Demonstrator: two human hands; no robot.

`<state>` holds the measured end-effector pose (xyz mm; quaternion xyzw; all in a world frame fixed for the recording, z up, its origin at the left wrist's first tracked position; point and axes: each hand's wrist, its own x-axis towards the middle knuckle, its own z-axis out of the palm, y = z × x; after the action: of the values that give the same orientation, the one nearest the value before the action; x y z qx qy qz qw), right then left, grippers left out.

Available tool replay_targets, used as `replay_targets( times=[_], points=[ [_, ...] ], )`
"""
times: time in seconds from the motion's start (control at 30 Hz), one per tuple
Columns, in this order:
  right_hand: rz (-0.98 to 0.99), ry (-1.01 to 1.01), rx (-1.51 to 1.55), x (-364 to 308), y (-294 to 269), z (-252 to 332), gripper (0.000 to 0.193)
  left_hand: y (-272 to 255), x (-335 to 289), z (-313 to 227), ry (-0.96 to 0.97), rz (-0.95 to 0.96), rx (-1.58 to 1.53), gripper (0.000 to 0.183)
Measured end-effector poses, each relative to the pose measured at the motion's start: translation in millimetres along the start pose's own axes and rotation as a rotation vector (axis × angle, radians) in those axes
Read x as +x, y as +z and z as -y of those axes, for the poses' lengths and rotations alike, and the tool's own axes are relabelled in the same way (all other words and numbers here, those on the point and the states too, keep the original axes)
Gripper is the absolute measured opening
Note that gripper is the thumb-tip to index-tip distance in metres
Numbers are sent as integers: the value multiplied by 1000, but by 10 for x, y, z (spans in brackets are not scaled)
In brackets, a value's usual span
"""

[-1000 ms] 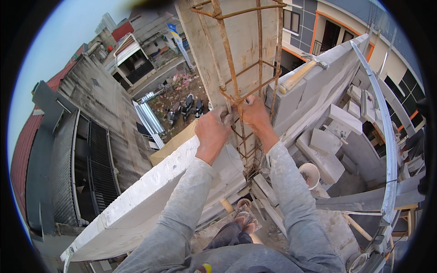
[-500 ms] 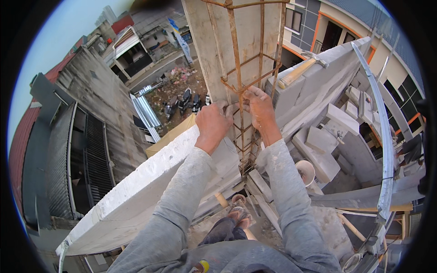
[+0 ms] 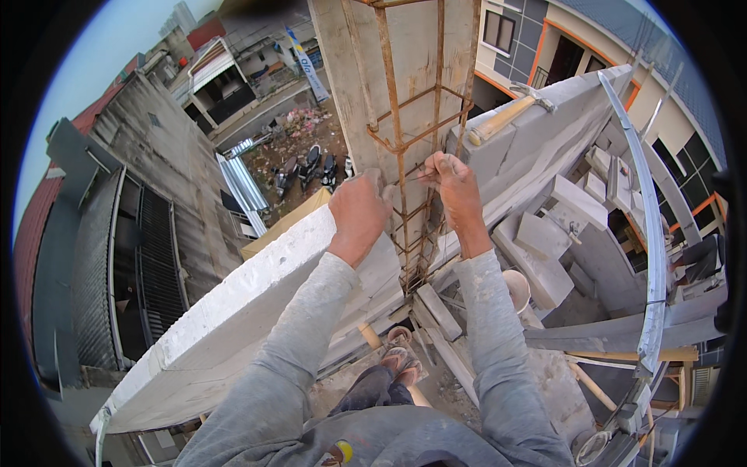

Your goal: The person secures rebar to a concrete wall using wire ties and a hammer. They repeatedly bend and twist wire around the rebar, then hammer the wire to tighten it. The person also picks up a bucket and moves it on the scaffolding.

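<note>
Two bare hands raised at the rusty rebar cage (image 3: 399, 147). A thin strand (image 3: 421, 178), likely wire, is pinched just right of the cage's near bar by the right hand (image 3: 457, 191), its grip closed at thumb and fingertips. The left hand (image 3: 360, 214), left of that bar, is curled; fingertips partly hidden, so whether anything is held cannot be told. Risks, as judged: the strand could be snapped or lost if pulled too hard; skin could be scratched by rusted steel. The hammer (image 3: 510, 117), laid on the block wall (image 3: 572, 100) right of the cage, might be knocked down if struck by the right arm.
</note>
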<state>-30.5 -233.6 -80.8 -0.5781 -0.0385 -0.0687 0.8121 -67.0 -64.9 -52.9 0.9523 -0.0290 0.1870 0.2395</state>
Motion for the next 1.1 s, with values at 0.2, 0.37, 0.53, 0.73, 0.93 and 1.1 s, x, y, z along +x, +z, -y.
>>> replay_targets(
  times=[0.2, 0.37, 0.53, 0.73, 0.93, 1.1],
  points=[
    [-23, -29, -12, 69, 98, -19, 31, 175, -127, -104, 243, -77, -97, 19],
    [99, -4, 53, 2, 84, 102, 33, 169, -19, -27, 211, 70, -159, 15],
    [178, -22, 33, -251, 107, -40, 39, 119, -6, -102, 144, -67, -332, 15],
    [127, -500, -527, -478, 148, -357, 45, 22, 29, -179, -51, -71, -742, 16],
    [116, -505, -595, -410, 143, -440, 33, -218, -72, -275, -68, -92, -861, 16],
    [185, -596, -569, -373, 78, -406, 17, -401, -233, -280, -87, 20, -813, 18]
  ],
)
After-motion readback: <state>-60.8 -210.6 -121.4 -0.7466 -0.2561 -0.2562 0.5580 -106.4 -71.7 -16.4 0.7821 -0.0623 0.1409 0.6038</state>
